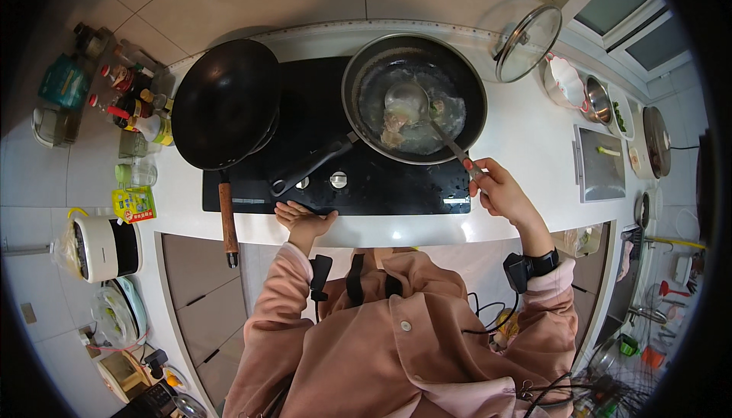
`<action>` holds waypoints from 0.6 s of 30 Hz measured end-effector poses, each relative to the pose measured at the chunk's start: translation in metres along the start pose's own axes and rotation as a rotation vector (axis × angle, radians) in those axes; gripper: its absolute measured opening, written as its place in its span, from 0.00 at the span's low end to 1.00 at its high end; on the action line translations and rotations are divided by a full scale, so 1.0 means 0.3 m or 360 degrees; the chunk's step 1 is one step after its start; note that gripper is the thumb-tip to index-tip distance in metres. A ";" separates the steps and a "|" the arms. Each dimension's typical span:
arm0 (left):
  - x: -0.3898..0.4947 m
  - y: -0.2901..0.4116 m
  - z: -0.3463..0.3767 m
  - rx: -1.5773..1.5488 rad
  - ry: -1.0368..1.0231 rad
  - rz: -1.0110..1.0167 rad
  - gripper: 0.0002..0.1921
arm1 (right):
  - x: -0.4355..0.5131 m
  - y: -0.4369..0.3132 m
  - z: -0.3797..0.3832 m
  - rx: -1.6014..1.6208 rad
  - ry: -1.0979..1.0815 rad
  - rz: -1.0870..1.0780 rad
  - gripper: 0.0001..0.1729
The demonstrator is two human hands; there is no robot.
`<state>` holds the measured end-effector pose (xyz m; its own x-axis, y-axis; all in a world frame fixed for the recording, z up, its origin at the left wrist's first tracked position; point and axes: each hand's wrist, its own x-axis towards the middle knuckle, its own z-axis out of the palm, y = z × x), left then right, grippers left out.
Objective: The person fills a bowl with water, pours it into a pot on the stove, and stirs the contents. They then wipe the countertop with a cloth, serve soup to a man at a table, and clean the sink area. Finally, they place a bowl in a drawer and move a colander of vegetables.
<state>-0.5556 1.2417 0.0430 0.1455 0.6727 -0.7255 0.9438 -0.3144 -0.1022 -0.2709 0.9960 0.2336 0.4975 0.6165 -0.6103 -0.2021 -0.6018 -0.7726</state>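
My right hand (502,190) grips the handle of a metal ladle (449,139). The ladle's bowl dips into cloudy liquid inside a deep dark frying pan (353,110). Pale pieces of what looks like meat (393,131) lie in the liquid by the ladle, with a small green bit nearby. Palm down, my left hand (303,220) rests at the front edge of the black cooktop (389,189), fingers apart and holding nothing. Just above its fingertips is the end of the pan's black handle (311,163).
A black wok (226,103) with a wooden handle (227,218) covers the left burner, its handle jutting past the counter edge. Sauce bottles (128,97) crowd the left. At right, a glass lid (529,43) leans by the wall, near bowls (565,83) and a cutting board (603,169).
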 end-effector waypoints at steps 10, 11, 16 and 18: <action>-0.001 -0.006 0.006 -0.0022 -0.0009 0.0014 0.73 | -0.108 -0.006 0.022 -0.0103 0.0001 -0.0155 0.14; 0.000 -0.007 0.008 -0.0045 0.0005 0.0034 0.73 | -0.113 -0.005 0.024 -0.0088 -0.0017 -0.0142 0.14; 0.002 -0.016 0.024 -0.0044 0.0082 0.0074 0.72 | -0.122 0.020 0.066 -0.0197 -0.0073 -0.0285 0.14; 0.002 -0.017 0.026 -0.0061 0.0106 0.0091 0.72 | -0.122 0.023 0.078 -0.0289 -0.0021 -0.0262 0.15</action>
<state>-0.5626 1.2385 0.0377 0.2175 0.6978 -0.6824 0.9439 -0.3284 -0.0349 -0.3102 0.9814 0.2465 0.5001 0.7197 -0.4817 0.0364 -0.5732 -0.8186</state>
